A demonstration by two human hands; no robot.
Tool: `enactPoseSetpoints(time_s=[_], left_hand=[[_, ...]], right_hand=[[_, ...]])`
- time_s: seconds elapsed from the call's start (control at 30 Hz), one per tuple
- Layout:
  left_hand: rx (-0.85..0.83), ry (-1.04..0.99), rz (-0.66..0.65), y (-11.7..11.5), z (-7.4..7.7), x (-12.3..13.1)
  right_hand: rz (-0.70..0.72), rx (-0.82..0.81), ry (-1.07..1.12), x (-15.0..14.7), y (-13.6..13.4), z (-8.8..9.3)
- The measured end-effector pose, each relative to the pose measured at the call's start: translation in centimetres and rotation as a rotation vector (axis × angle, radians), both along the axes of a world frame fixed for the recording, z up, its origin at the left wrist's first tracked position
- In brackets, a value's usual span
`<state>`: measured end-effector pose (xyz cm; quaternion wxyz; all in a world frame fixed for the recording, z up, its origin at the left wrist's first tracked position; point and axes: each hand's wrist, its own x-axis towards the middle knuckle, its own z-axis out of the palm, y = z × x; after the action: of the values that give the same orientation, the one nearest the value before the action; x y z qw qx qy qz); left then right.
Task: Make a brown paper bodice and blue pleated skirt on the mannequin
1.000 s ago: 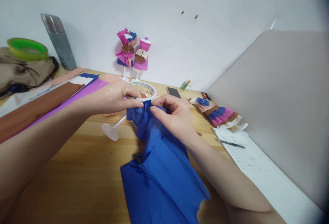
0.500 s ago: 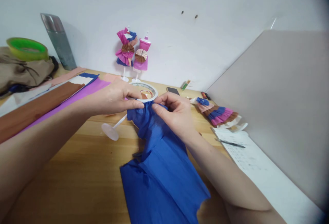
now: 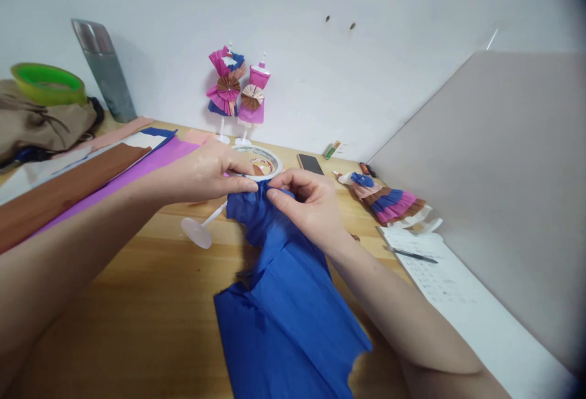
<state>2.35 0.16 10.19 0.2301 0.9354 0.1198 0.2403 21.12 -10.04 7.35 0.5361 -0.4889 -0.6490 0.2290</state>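
Note:
Blue crepe paper (image 3: 293, 289) hangs down toward me, gathered into folds at its upper end. My left hand (image 3: 215, 170) is closed on the left side of the gathered edge, thumb pressed on it. On the right side of the same edge, my right hand (image 3: 307, 201) pinches the folds between thumb and index finger. A small white stand (image 3: 198, 232) with a round base pokes out to the left from under the gathers; the rest of it is hidden. Just behind my fingertips lies a roll of tape (image 3: 273, 162).
Two small dress forms (image 3: 229, 88) in coloured paper stand by the wall. Paper strips (image 3: 82, 185) and a flask (image 3: 107, 72) are at left. At right are a phone (image 3: 310, 164), a layered paper dress (image 3: 389, 201), and a pen (image 3: 414, 255) on a written sheet (image 3: 439, 289).
My right hand has shifted slightly left along the gathered edge, closer to my left thumb. The left hand stays in nearly the same place.

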Motion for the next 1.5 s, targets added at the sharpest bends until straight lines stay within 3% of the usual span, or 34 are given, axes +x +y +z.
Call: enactPoseSetpoints(time_s=[0.57, 1.1, 1.5], left_hand=[[0.068, 0.020, 0.012, 0.4, -0.3, -0.1], [0.066, 0.030, 0.004, 0.3, -0.2, -0.1], [0.207, 0.063, -0.079, -0.6, 0.7, 0.0]], right_hand=[[-0.129, 0.090, -0.084, -0.1, -0.3, 0.1], [-0.125, 0.072, -0.063, 0.1, -0.1, 0.2], [-0.015, -0.104, 0.099, 0.3, 0.2, 0.5]])
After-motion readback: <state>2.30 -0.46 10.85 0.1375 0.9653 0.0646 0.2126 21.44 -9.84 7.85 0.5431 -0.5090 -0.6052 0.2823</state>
